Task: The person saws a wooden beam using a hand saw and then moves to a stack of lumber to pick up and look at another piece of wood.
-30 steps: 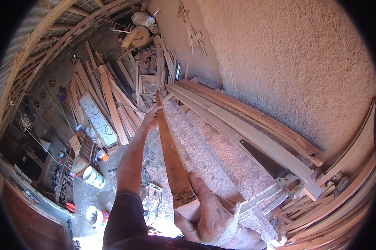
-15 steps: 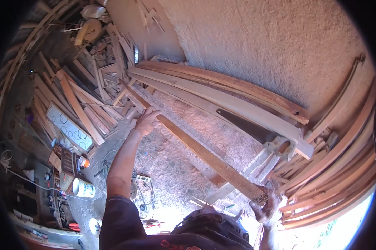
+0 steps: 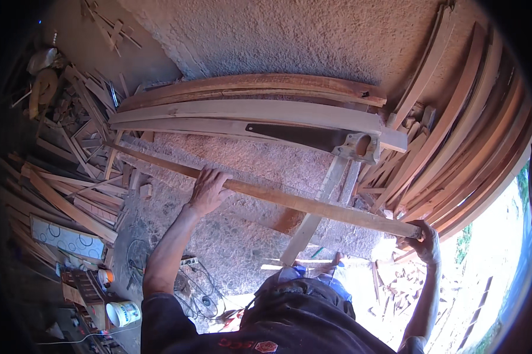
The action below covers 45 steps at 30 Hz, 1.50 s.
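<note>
A long, narrow wooden board (image 3: 316, 207) stretches across in front of me, its far left end reaching the wood by the wall. My left hand (image 3: 209, 192) is wrapped over it left of the middle, with the thumb on the near side. At the right end, my right hand (image 3: 426, 243) grips the board's tip; some of its fingers are hidden beneath. Beyond the board, a handsaw (image 3: 357, 146) with a pale handle and dark blade lies on a light plank (image 3: 230, 110).
Reddish beams (image 3: 254, 84) lie along the rough wall. Many long boards (image 3: 454, 159) lean at the right. Scrap wood (image 3: 83, 141) is heaped at the left. A white bucket (image 3: 123, 314) stands lower left, near a cable (image 3: 204, 298) on the floor. A crosswise plank (image 3: 306, 233) sits below the held board.
My view has swung to the right. The board now lies closer to level across the picture, its right end raised with my right hand. Both hands keep hold of it.
</note>
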Motion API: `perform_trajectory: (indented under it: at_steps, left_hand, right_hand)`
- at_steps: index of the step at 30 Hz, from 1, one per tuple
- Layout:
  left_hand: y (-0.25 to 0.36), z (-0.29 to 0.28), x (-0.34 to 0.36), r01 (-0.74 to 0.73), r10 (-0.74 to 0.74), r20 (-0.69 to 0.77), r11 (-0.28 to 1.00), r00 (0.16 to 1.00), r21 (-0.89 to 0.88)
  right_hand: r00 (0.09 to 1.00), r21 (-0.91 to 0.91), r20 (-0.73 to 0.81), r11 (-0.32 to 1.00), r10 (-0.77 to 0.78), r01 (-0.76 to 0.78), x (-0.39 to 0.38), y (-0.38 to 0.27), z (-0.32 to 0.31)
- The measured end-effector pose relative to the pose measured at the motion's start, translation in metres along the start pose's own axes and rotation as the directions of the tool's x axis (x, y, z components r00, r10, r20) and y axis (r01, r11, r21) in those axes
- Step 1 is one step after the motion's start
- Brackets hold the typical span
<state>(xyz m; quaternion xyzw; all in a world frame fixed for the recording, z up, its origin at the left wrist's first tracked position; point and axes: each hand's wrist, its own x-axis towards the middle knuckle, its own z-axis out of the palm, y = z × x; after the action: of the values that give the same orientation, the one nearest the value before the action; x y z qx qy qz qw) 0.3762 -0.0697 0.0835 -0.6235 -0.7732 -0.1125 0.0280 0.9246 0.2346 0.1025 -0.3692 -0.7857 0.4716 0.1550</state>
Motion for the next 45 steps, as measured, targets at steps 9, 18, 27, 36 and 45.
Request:
perform_trajectory:
  at_steps: [9,18,27,36,45]
  left_hand:
    - [0.116,0.075,0.027,-0.207,0.173,-0.153,0.949,0.973,-0.237]
    - [0.204,0.165,0.029,-0.220,0.190,-0.117,0.911,0.975,-0.349]
    - [0.210,0.175,-0.004,-0.198,0.142,-0.163,0.892,0.976,-0.406]
    - [0.196,0.203,-0.054,-0.359,0.323,-0.157,0.860,0.933,-0.362]
    - [0.197,0.180,-0.013,-0.137,0.145,-0.031,0.809,0.989,-0.572]
  right_hand:
    - [0.974,-0.083,-0.172,0.984,0.145,-0.161,-0.050,0.152,-0.101]
    - [0.963,-0.144,-0.177,0.962,0.205,-0.231,-0.087,0.266,-0.147]
    - [0.998,-0.830,0.030,0.558,0.061,-0.009,-0.055,0.118,-0.003]
    - [0.925,-0.711,0.378,0.631,-0.028,0.310,-0.023,0.081,0.122]
    - [0.954,-0.772,0.301,0.584,-0.013,0.251,-0.028,0.078,0.131]
